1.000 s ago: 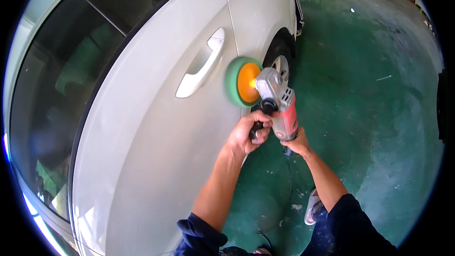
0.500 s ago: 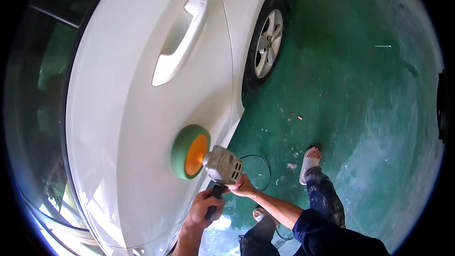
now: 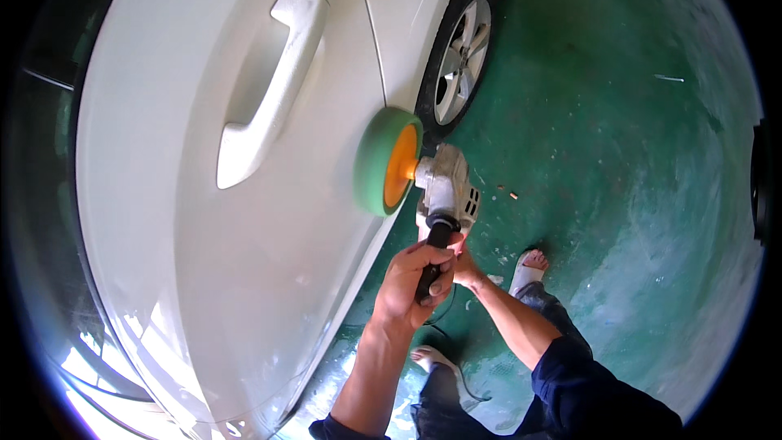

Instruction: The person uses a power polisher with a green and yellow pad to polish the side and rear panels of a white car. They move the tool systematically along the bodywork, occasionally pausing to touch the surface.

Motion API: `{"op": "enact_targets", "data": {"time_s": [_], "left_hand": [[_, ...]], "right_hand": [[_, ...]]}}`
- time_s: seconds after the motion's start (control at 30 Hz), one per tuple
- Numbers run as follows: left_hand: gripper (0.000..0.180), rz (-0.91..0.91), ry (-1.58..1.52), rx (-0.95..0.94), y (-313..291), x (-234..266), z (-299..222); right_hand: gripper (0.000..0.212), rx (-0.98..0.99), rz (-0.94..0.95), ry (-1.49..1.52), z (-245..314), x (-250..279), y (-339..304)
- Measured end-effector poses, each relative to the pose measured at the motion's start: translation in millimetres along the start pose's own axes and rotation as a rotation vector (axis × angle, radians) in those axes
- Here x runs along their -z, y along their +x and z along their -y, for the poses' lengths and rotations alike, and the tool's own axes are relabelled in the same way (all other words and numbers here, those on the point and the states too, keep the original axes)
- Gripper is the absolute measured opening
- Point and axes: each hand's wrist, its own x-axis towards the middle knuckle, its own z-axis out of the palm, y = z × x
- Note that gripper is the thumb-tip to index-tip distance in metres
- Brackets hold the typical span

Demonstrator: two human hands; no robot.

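Observation:
A grey electric polisher (image 3: 446, 187) carries a green foam pad (image 3: 381, 161) on an orange backing disc. The pad is pressed flat against the white car door (image 3: 244, 277), to the right of the door handle (image 3: 269, 90). My left hand (image 3: 411, 281) is closed around the polisher's black side handle. My right hand (image 3: 466, 265) grips the rear of the tool body, mostly hidden behind the left hand and the machine.
The car's wheel (image 3: 460, 53) with a silver rim is just above the polisher. The green painted floor (image 3: 635, 195) spreads to the right with small bits of debris. My sandalled feet (image 3: 529, 269) stand below the tool, and a cord trails near them.
The polisher and both hands have shifted up and to the right along the door from its lower part toward the rear edge near the wheel. The view has moved closer.

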Motion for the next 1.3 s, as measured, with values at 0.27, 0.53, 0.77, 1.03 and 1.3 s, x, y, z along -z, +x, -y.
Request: {"op": "enact_targets", "data": {"time_s": [0.27,0.53,0.77,1.03,1.3], "left_hand": [[0.022,-0.203,0.059,0.010,-35,74,34],[0.038,-0.113,0.305,0.085,-25,76,-2],[0.033,0.098,0.315,0.042,26,46,-20],[0.021,0.036,0.687,-0.043,76,125,51],[0.029,-0.020,0.687,-0.518,149,86,81]], "right_hand": [[0.034,0.044,0.048,-0.241,-9,-57,-39],[0.031,0.099,-0.052,-0.324,-2,-54,-22],[0.038,0.128,-0.222,-0.549,100,-9,16],[0.035,0.352,-0.137,-1.105,71,105,13],[0.031,0.659,-0.317,-1.223,199,167,52]]}}
